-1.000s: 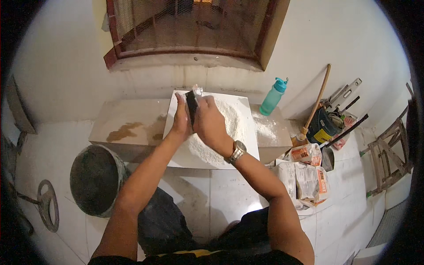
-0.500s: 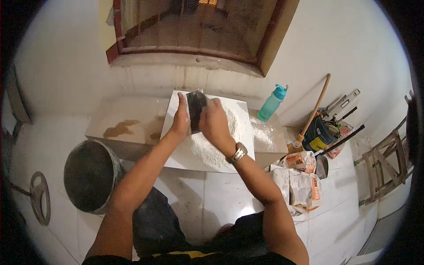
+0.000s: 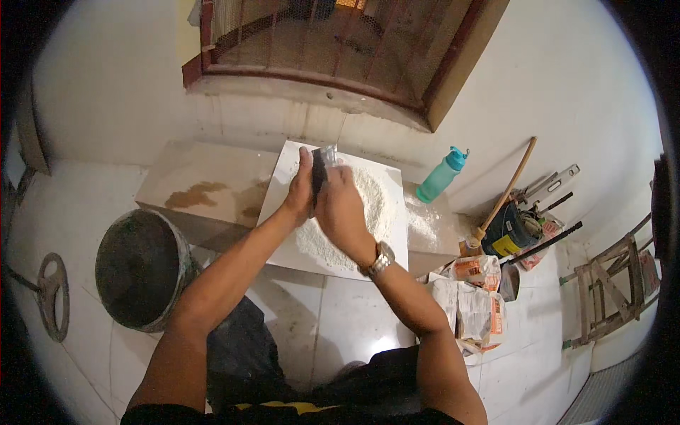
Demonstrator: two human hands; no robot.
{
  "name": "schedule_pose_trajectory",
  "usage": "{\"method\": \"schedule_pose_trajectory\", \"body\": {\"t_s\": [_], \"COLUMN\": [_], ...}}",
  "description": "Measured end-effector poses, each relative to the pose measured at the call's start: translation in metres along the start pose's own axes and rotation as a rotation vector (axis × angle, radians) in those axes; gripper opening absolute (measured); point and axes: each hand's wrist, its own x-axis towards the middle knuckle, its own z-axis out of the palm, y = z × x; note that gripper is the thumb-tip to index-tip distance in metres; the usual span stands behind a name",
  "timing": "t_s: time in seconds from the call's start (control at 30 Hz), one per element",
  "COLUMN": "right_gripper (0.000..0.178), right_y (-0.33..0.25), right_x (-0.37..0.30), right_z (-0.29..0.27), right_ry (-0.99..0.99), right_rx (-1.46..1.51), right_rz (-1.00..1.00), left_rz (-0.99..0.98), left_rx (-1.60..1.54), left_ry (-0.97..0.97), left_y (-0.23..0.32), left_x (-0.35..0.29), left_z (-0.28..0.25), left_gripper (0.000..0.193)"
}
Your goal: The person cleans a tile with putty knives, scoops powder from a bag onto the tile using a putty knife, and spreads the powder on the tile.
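My left hand (image 3: 302, 190) grips a dark, flat rectangular plate (image 3: 318, 177), held upright with its narrow side toward me. Against its right side, my right hand (image 3: 341, 209) is closed and partly smeared by motion; what its fingers hold is hidden. A silvery piece (image 3: 329, 154) shows above the right fingers, and I cannot make out its kind. Both hands are above a white board (image 3: 280, 177) that bears a spread heap of white powder (image 3: 375, 202). The board rests across a low tan bench (image 3: 227, 159).
A large dark bucket (image 3: 185, 273) stands left of the bench. A teal bottle (image 3: 440, 177) sits on the bench's right end. Farther right are paper bags (image 3: 474, 312), a tool bucket (image 3: 504, 230), a wooden-handled tool (image 3: 513, 180) and a wooden frame (image 3: 609, 290). A barred window (image 3: 312, 74) is ahead.
The dark plate has turned from its broad face to nearly edge-on, and the silvery piece has come into sight. My right hand remains against it. The whole view has shifted slightly.
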Motion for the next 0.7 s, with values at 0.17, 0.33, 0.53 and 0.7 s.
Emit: {"method": "schedule_pose_trajectory", "body": {"t_s": [0.17,0.33,0.53,0.7], "right_gripper": [0.034,0.018,0.02,0.02], "right_y": [0.032,0.035,0.03,0.049], "right_x": [0.007,0.012,-0.001,0.019], "right_z": [0.002,0.0,0.002,-0.009], "right_ry": [0.026,0.07,0.004,-0.04], "right_rx": [-0.02,0.001,0.094,0.12], "right_rz": [0.024,-0.003,-0.084,0.114], "left_rz": [-0.019,0.011,-0.025,0.013], "left_rx": [0.122,0.12,0.087,0.191], "left_ry": [0.021,-0.004,-0.027,0.041], "left_y": [-0.008,0.001,-0.003,-0.002], "left_x": [-0.004,-0.007,-0.001,-0.004], "left_z": [0.006,0.017,-0.009,0.017], "left_gripper": [0.071,0.074,0.08,0.075]}}
